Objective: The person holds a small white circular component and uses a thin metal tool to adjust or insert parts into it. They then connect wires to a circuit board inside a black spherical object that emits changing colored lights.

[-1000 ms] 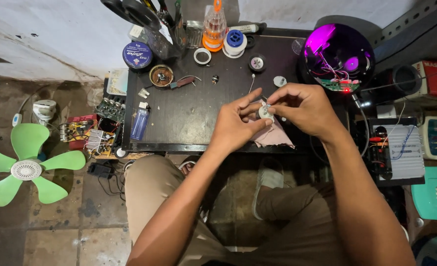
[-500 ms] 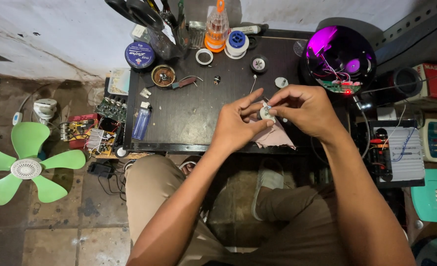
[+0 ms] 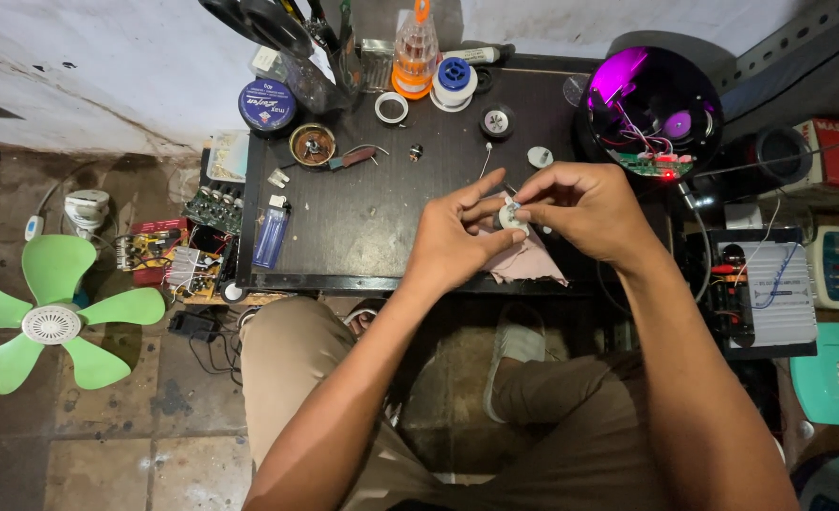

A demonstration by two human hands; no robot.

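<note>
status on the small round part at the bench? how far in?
Done, apparently: the purple dome lamp sits opened, its circuit board exposed with a red light showing. In hand: the left hand and right hand both pinch a small white round part over a pink cloth. Left: the part is not back in the lamp; other small round pieces lie loose on the black table.

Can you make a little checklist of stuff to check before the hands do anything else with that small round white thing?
1. Both hands on the small round white part: ok; left hand and right hand pinch it together.
2. Pink cloth underneath to catch it: ok.
3. Part held over the black table, not the floor: ok.
4. Blue lighter away from the hands: ok.
5. Thin wire joined to the part: cannot tell, fingers hide it.
</note>
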